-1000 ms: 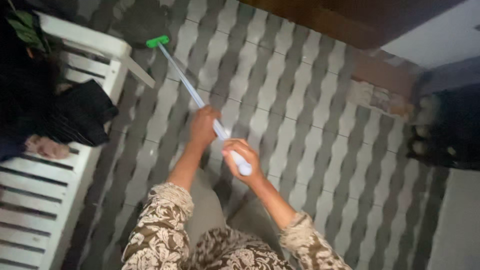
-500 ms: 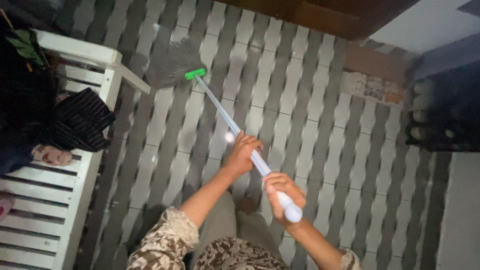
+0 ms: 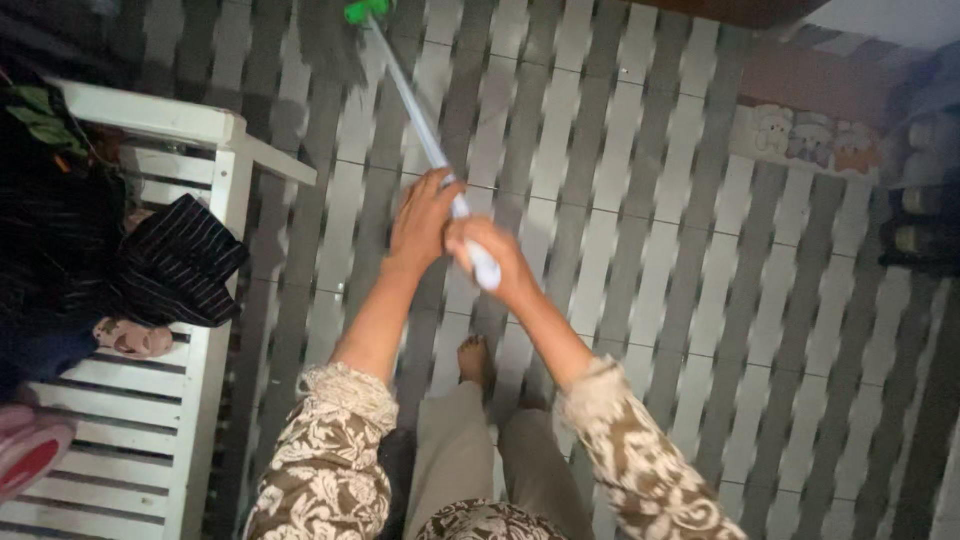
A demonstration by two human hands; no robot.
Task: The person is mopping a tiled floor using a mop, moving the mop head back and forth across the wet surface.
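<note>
1. Long pale blue-white mop pole (image 3: 425,130) with a green plastic head clip (image 3: 365,10) runs from the frame's centre up to the top edge, left of middle; its dark grey mop strands (image 3: 325,45) lie blurred on the grey-and-white wavy-striped tiled floor (image 3: 640,250).
2. Left hand (image 3: 422,220), centre frame: fingers wrapped around the pole.
3. Right hand (image 3: 490,255), touching the left, just below: closed on the pole's rounded white end.
4. White slatted wooden bench (image 3: 130,400), left edge, carries a dark striped cloth (image 3: 175,262).

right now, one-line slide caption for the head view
Both hands, left and right, grip a mop handle over grey-and-white tiled floor beside a white bench.
</note>
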